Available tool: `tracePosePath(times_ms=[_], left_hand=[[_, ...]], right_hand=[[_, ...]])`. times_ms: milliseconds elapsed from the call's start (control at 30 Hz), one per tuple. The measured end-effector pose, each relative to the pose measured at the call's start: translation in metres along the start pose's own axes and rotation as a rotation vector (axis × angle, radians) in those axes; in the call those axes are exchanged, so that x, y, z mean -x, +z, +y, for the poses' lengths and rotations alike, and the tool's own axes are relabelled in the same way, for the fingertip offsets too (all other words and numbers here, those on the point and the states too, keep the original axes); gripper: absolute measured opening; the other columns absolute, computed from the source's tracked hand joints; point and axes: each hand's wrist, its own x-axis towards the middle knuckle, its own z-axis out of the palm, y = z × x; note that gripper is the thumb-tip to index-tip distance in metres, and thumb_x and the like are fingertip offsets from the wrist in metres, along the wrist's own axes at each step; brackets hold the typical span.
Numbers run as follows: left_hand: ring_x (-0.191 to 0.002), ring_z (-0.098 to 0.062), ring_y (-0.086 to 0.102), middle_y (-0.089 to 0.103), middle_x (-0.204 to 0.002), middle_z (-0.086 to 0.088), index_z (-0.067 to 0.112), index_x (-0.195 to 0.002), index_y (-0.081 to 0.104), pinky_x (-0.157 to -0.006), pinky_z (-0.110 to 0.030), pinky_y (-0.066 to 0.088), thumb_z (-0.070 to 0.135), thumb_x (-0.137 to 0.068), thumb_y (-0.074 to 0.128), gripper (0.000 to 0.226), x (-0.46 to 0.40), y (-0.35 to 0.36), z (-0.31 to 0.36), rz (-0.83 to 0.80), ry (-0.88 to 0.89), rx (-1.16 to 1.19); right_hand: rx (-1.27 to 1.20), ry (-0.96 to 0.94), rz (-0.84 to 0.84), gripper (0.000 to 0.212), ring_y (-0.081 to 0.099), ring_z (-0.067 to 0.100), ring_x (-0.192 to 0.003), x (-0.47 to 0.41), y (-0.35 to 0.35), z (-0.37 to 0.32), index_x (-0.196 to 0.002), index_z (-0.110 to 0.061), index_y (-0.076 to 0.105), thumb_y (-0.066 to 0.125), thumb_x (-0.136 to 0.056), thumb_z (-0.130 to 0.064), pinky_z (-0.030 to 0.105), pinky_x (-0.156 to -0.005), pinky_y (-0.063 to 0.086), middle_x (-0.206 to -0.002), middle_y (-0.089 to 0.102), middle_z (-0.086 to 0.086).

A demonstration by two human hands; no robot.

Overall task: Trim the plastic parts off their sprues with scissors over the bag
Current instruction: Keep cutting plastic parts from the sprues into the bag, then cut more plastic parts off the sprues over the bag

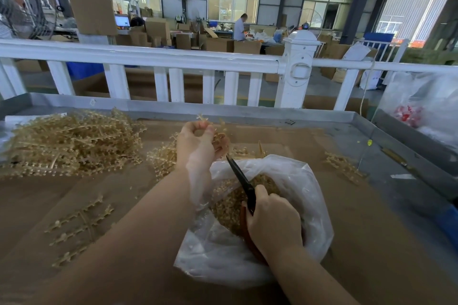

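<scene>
Over bag [292, 181], left grip [198, 146] holds sprue [220, 135] above scissors [241, 178].

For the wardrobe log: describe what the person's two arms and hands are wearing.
Both forearms are bare up to the frame edge, with no sleeves in view. The left hand seems to wear a thin, clear plastic glove whose loose cuff hangs at the wrist. The right hand looks bare. No watch, ring or markings show.
</scene>
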Motion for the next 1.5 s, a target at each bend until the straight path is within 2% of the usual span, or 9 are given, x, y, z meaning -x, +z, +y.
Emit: tracePosePath(times_ms=[433,667,733,833,967,1067,1200,1300,1500], left_hand=[[-0.065,-0.018,0.065,0.066,-0.079,-0.009,0.018,-0.087,0.046,-0.065,-0.032,0.059,0.008,-0.100,0.045,0.017,-0.015,0.025,0.005,-0.057,0.063,0.031],[-0.074,-0.025,0.064,0.060,-0.084,-0.016,0.010,-0.087,0.043,-0.072,-0.040,0.056,0.000,-0.100,0.041,0.017,-0.027,0.040,-0.018,-0.035,-0.293,0.111],[-0.082,-0.023,0.062,0.056,-0.086,-0.012,0.008,-0.104,0.049,-0.071,-0.035,0.052,-0.001,-0.100,0.038,0.015,-0.031,0.043,-0.025,-0.062,-0.325,0.111],[-0.118,-0.024,0.052,0.050,-0.130,-0.016,0.004,-0.145,0.029,-0.100,-0.033,0.041,-0.005,-0.101,0.032,0.045,-0.035,0.043,-0.032,-0.177,-0.395,0.165],[-0.145,-0.030,0.018,0.016,-0.157,-0.020,-0.001,-0.150,0.011,-0.116,-0.037,0.021,-0.007,-0.098,0.036,0.057,-0.034,0.038,-0.039,-0.309,-0.473,0.074],[-0.139,-0.035,0.031,0.024,-0.153,-0.024,-0.002,-0.149,0.017,-0.109,-0.038,0.034,-0.012,-0.096,0.036,0.057,-0.032,0.035,-0.038,-0.329,-0.478,0.091],[-0.101,-0.028,0.062,0.055,-0.122,-0.022,-0.003,-0.126,0.049,-0.075,-0.030,0.059,-0.014,-0.089,0.050,0.038,-0.023,0.023,-0.033,-0.271,-0.402,-0.020],[-0.089,-0.020,0.068,0.067,-0.101,-0.016,0.000,-0.105,0.062,-0.060,-0.024,0.058,-0.004,-0.090,0.058,0.016,-0.014,0.010,-0.030,-0.262,-0.258,-0.205],[-0.051,-0.005,0.061,0.066,-0.073,-0.004,0.006,-0.094,0.065,-0.045,-0.017,0.046,0.010,-0.091,0.062,0.006,-0.007,-0.023,-0.027,-0.139,0.113,-0.541]], right_hand=[[-0.057,0.004,0.028,0.024,0.058,0.013,-0.085,0.001,-0.002,-0.004,-0.109,-0.026,0.047,0.038,-0.097,-0.044,0.019,-0.064,0.037,-0.095,0.062,-0.004],[0.037,0.052,0.068,0.021,0.059,0.020,-0.051,0.003,-0.007,-0.012,-0.078,-0.015,0.061,0.077,-0.075,-0.029,0.020,-0.045,0.030,-0.058,0.061,0.002],[0.057,0.060,0.058,0.021,0.061,0.020,-0.054,0.003,-0.007,-0.013,-0.079,-0.016,0.061,0.076,-0.075,-0.031,0.022,-0.044,0.034,-0.060,0.062,0.003],[0.095,0.082,0.050,0.023,0.060,0.018,-0.051,0.002,-0.008,-0.014,-0.077,-0.018,0.061,0.077,-0.072,-0.033,0.022,-0.042,0.036,-0.058,0.061,0.001],[0.087,0.066,0.041,0.027,0.056,0.017,-0.046,0.002,-0.008,-0.013,-0.072,-0.017,0.060,0.082,-0.066,-0.031,0.021,-0.038,0.033,-0.054,0.058,0.001],[0.095,0.062,0.032,0.026,0.057,0.018,-0.047,0.003,-0.008,-0.012,-0.073,-0.017,0.060,0.081,-0.068,-0.031,0.022,-0.039,0.033,-0.055,0.058,0.001],[0.035,0.016,0.035,0.019,0.063,0.022,-0.072,0.001,-0.006,-0.008,-0.094,-0.018,0.057,0.058,-0.089,-0.036,0.025,-0.054,0.034,-0.078,0.064,0.004],[-0.056,-0.009,0.015,0.023,0.059,0.016,-0.087,-0.001,-0.004,-0.001,-0.106,-0.025,0.048,0.040,-0.096,-0.043,0.021,-0.065,0.035,-0.095,0.062,-0.003],[-0.112,-0.018,0.012,0.022,0.056,0.004,-0.076,-0.010,-0.010,0.006,-0.105,-0.028,0.053,0.045,-0.095,-0.046,0.011,-0.055,0.029,-0.089,0.063,-0.012]])
